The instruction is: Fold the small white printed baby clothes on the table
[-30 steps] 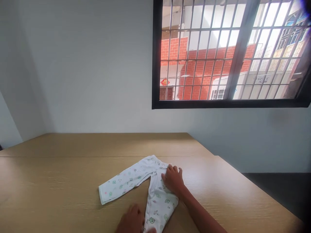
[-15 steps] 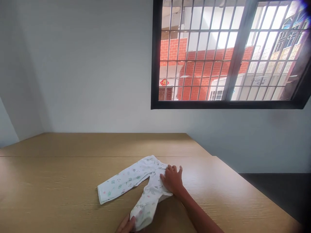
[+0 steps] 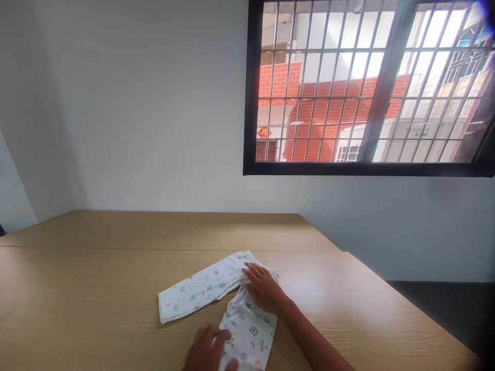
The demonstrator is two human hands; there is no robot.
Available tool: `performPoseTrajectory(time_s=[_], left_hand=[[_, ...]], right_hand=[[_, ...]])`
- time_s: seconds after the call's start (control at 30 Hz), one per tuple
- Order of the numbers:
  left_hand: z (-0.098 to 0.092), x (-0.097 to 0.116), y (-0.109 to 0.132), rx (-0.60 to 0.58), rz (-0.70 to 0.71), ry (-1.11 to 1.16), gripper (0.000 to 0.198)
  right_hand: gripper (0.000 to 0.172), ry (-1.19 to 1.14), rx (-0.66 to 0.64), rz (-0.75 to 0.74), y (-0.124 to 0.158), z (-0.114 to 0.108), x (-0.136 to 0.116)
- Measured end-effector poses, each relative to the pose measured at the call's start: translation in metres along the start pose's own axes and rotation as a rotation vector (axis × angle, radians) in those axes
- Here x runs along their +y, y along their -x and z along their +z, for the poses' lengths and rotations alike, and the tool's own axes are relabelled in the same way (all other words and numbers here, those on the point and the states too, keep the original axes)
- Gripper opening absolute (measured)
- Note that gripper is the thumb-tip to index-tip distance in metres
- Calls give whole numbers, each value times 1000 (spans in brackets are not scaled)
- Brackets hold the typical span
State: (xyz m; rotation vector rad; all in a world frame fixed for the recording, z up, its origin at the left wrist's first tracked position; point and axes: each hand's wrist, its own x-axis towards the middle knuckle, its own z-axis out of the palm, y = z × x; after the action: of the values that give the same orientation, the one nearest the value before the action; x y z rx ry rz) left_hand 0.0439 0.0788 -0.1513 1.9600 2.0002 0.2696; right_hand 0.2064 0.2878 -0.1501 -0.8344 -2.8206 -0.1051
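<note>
A small pair of white trousers (image 3: 201,286) printed with little green, pink and dark figures lies spread on the wooden table. One leg points left; the other comes toward me and runs out of the bottom of the view. My right hand (image 3: 265,288) rests flat on the cloth near the crotch and waist, fingers stretched out. Beside the left edge of the near leg is my left hand (image 3: 207,349), its fingers apart and slightly blurred, gripping nothing that I can see. Whether its fingertips touch the cloth, I cannot tell.
The light wooden table (image 3: 96,288) has a seam across it and a slanting right edge. Behind it stands a pale wall (image 3: 154,113) with a barred, black-framed window (image 3: 309,169). Dark floor (image 3: 433,299) shows at the right.
The near leg, earlier held at its hem by my left hand, now lies flatter and wider. My left hand has let go. My right hand has slid left over the cloth and flattened.
</note>
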Motion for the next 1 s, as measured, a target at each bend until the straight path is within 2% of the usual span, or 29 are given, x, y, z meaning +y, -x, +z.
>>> performPoseTrajectory(time_s=[0.03, 0.1, 0.13, 0.2, 0.27, 0.37, 0.47, 0.53, 0.6, 0.7, 0.8, 0.9, 1.0], left_hand=[[7, 16, -13, -108, -17, -27, 59], [27, 39, -37, -146, 11, 27, 68], [37, 44, -48, -130, 51, 75, 72], [51, 40, -62, -103, 162, 132, 75], [50, 22, -67, -103, 303, 136, 74], [17, -13, -60, -135, 424, 134, 65], [-30, -41, -54, -192, 406, 214, 57], [-53, -50, -62, -168, 378, 250, 46], [-62, -52, -81, -84, 344, 234, 40], [-50, -46, -122, 46, 246, 138, 51], [-25, -41, -151, 81, 178, 30, 58], [-8, -49, -157, 96, 175, -41, 56], [-6, -68, -149, 124, 133, -87, 55]], right_hand=[[47, -12, -52, -6, -1, 2, 1], [49, -1, -139, 35, -3, 7, 3], [49, 14, -159, 69, -4, 8, 5], [47, 50, -157, 155, -5, 10, 9], [45, 82, -136, 239, -4, 9, 14], [36, 124, -80, 324, 0, 1, 16], [25, 141, -18, 371, 4, -10, 13], [26, 129, 8, 353, 4, -14, 9], [38, 95, 33, 269, 2, -13, 4], [47, 25, 11, 148, -2, -3, -1], [47, 7, -52, 129, -3, 9, 3], [47, 19, -74, 141, -2, 15, 10], [45, 12, -89, 161, -1, 17, 19]])
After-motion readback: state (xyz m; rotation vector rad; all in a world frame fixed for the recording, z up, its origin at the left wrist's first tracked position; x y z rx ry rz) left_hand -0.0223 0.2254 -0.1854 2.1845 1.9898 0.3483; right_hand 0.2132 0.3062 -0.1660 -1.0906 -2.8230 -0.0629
